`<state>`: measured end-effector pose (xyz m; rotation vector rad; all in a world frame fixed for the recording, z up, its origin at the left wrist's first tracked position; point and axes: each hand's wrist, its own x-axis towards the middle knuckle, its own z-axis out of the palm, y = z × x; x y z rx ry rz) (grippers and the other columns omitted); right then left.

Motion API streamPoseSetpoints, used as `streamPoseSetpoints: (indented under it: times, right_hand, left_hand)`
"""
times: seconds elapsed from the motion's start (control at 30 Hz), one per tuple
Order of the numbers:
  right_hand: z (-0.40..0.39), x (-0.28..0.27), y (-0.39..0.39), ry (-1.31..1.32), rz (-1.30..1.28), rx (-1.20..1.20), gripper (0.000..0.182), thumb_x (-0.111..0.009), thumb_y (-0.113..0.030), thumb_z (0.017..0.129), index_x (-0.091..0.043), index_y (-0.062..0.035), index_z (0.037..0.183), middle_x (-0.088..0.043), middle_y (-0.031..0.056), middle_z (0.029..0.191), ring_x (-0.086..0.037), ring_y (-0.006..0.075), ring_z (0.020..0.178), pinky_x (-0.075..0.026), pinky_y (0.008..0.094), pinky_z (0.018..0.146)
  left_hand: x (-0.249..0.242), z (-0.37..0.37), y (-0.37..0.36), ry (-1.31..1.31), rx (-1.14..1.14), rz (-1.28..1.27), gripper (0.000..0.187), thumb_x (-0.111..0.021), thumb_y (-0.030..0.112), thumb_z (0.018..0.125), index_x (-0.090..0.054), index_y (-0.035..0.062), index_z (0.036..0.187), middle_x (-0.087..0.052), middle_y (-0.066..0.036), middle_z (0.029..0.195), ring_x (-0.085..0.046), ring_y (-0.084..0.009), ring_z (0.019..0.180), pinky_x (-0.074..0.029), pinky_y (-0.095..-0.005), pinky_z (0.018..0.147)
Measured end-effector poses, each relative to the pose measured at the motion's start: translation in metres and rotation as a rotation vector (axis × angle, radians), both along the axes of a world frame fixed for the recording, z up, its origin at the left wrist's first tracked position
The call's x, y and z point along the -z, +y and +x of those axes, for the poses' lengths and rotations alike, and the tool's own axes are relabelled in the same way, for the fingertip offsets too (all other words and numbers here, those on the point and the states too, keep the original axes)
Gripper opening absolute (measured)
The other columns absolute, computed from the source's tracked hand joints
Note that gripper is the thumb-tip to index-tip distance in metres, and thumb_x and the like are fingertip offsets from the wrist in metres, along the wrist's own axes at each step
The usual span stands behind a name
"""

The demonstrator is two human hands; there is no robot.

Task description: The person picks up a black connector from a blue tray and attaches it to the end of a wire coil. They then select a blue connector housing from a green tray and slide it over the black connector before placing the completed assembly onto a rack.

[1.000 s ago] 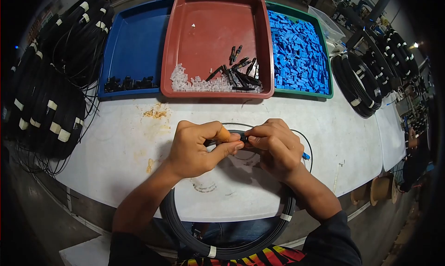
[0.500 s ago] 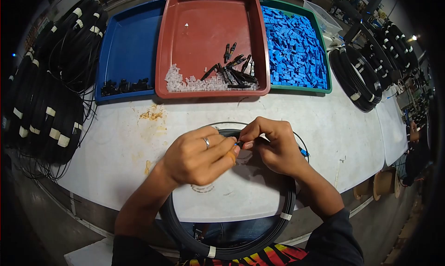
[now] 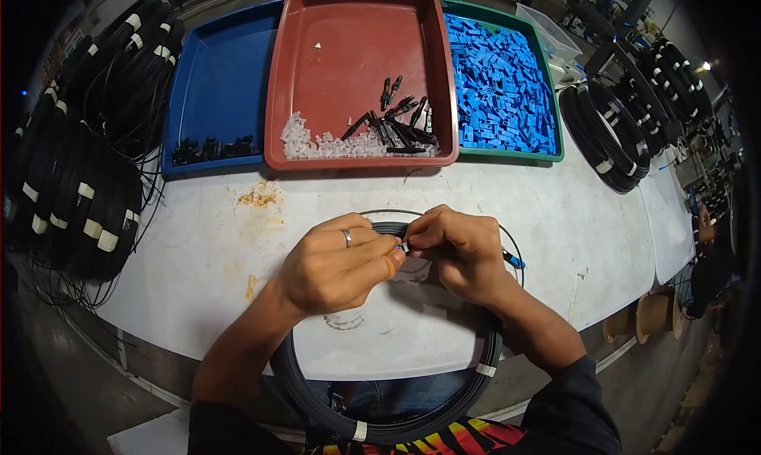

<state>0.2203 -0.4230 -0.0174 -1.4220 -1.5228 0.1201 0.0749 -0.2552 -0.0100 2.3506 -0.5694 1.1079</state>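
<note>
Over the near part of the table, my left hand (image 3: pixel 337 266) is closed, with thumb and fingers pinching a small cable connector (image 3: pixel 403 247). Blue and whitish bits of it show between the fingertips; the rest is hidden. My right hand (image 3: pixel 461 250) meets it fingertip to fingertip, also pinched on the connector. Beneath both hands lies a coil of black cable (image 3: pixel 495 340), taped in white, partly over the table edge and my lap. A blue-ended connector (image 3: pixel 514 258) on the coil's cable rests just right of my right hand.
At the back stand a blue tray (image 3: pixel 218 66) with black parts, a red tray (image 3: pixel 357 51) with clear caps and black connectors, and a green tray (image 3: pixel 560 130) full of blue clips. Black cable coils (image 3: pixel 75 193) are piled left; more coils (image 3: pixel 606 134) lie right.
My right fingers have shifted slightly around the connector, and a whitish part of it now shows. The blue-ended connector beside my right hand is more exposed. The trays appear shifted slightly left.
</note>
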Motion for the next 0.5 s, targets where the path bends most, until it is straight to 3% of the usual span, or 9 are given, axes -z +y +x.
streamPoseSetpoints:
  times: [0.03,0.2,0.27,0.3,0.33,0.37,0.4,0.47,0.5]
  right_hand:
    - [0.001,-0.001,0.000,0.123,-0.061,-0.050,0.034,-0.060,0.023,0.063,-0.062,0.0042,0.092,-0.072,0.0180,0.094,-0.074,0.0286,0.082,-0.061,0.0352,0.074]
    - [0.000,-0.003,0.001,0.223,-0.100,-0.047,0.032,-0.061,0.024,0.066,-0.062,0.0051,0.092,-0.073,0.0182,0.096,-0.075,0.0271,0.083,-0.061,0.0328,0.076]
    - [-0.002,-0.001,0.006,0.241,-0.059,-0.027,0.031,-0.062,0.023,0.066,-0.063,0.0049,0.092,-0.073,0.0180,0.095,-0.074,0.0277,0.082,-0.061,0.0338,0.075]
    - [-0.002,-0.001,0.008,0.073,0.083,-0.022,0.031,-0.064,0.022,0.065,-0.063,0.0052,0.091,-0.072,0.0173,0.094,-0.073,0.0281,0.080,-0.059,0.0348,0.073]
    - [-0.002,0.000,0.010,-0.095,0.223,-0.018,0.030,-0.066,0.020,0.064,-0.063,0.0055,0.090,-0.071,0.0166,0.093,-0.071,0.0286,0.078,-0.058,0.0357,0.072]
    - [-0.001,-0.001,0.010,-0.095,0.223,-0.020,0.030,-0.066,0.020,0.064,-0.063,0.0055,0.090,-0.071,0.0166,0.093,-0.071,0.0286,0.078,-0.058,0.0357,0.072]
    - [0.001,-0.002,0.010,-0.230,0.280,0.008,0.027,-0.070,0.019,0.066,-0.063,0.0054,0.089,-0.072,0.0177,0.092,-0.070,0.0284,0.075,-0.056,0.0354,0.069]
    - [0.000,-0.004,0.010,-0.363,0.337,0.036,0.025,-0.073,0.017,0.068,-0.063,0.0052,0.088,-0.072,0.0188,0.090,-0.069,0.0282,0.072,-0.055,0.0351,0.067]
    - [-0.001,-0.005,0.008,-0.360,0.322,0.049,0.026,-0.073,0.017,0.066,-0.063,0.0052,0.088,-0.072,0.0184,0.089,-0.068,0.0282,0.071,-0.055,0.0353,0.067]
  left_hand:
    - [-0.002,0.001,0.001,-0.043,0.005,0.078,0.015,-0.081,-0.008,0.073,-0.067,-0.0019,0.074,-0.072,-0.013,0.076,-0.067,-0.0234,0.059,-0.054,-0.0344,0.058]
    - [0.000,0.000,0.000,-0.150,-0.085,0.301,0.019,-0.078,-0.004,0.075,-0.061,0.0008,0.068,-0.068,-0.009,0.081,-0.062,-0.0190,0.063,-0.054,-0.0327,0.060]
    - [0.002,0.001,0.001,-0.118,-0.080,0.075,0.015,-0.079,-0.004,0.075,-0.066,-0.0002,0.071,-0.071,-0.010,0.079,-0.066,-0.0197,0.063,-0.055,-0.0310,0.060]
    - [0.001,0.000,0.001,-0.121,-0.080,0.075,0.015,-0.079,-0.004,0.075,-0.066,-0.0002,0.071,-0.071,-0.010,0.079,-0.066,-0.0197,0.063,-0.055,-0.0310,0.060]
    - [-0.001,-0.003,0.000,-0.003,-0.070,-0.159,0.013,-0.080,-0.004,0.076,-0.068,-0.0008,0.073,-0.072,-0.011,0.077,-0.068,-0.0207,0.063,-0.056,-0.0304,0.061]
    - [-0.002,-0.006,-0.001,0.117,-0.060,-0.393,0.011,-0.080,-0.004,0.077,-0.070,-0.0015,0.075,-0.073,-0.012,0.075,-0.071,-0.0216,0.063,-0.057,-0.0298,0.061]
    - [-0.002,-0.007,-0.003,0.115,-0.062,-0.392,0.011,-0.080,-0.004,0.077,-0.070,-0.0015,0.075,-0.073,-0.012,0.075,-0.071,-0.0216,0.063,-0.057,-0.0298,0.061]
    - [-0.001,-0.009,-0.007,0.369,-0.014,-0.797,0.010,-0.082,-0.002,0.078,-0.072,-0.0024,0.078,-0.075,-0.014,0.074,-0.073,-0.0232,0.063,-0.057,-0.0291,0.061]
    - [0.002,-0.008,-0.007,0.357,-0.002,-0.780,0.011,-0.083,-0.001,0.079,-0.071,-0.0021,0.078,-0.074,-0.013,0.073,-0.072,-0.0231,0.063,-0.057,-0.0293,0.061]
